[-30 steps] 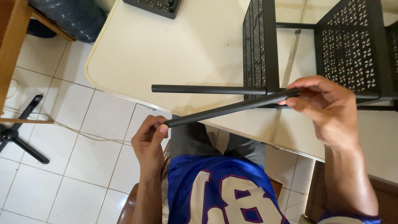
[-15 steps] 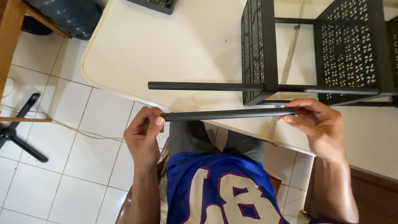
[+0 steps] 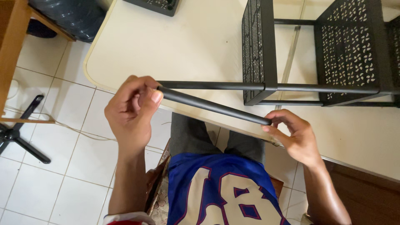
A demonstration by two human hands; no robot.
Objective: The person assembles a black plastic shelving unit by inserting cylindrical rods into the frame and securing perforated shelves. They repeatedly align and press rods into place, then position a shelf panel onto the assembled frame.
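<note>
A loose black tube (image 3: 214,106) is held at both ends above the lap, slanting down from left to right. Its left end is pinched by the closed fingers of the left hand (image 3: 131,110), the thumb pressed against the tip; its right end is gripped by the curled fingertips of the right hand (image 3: 293,135). Just beyond, a perforated black rack (image 3: 316,54) is seen on the cream table (image 3: 187,46), its compartments empty, a long rod (image 3: 208,85) projecting leftward. Farther off, a dark tray (image 3: 156,5) is partly seen.
</note>
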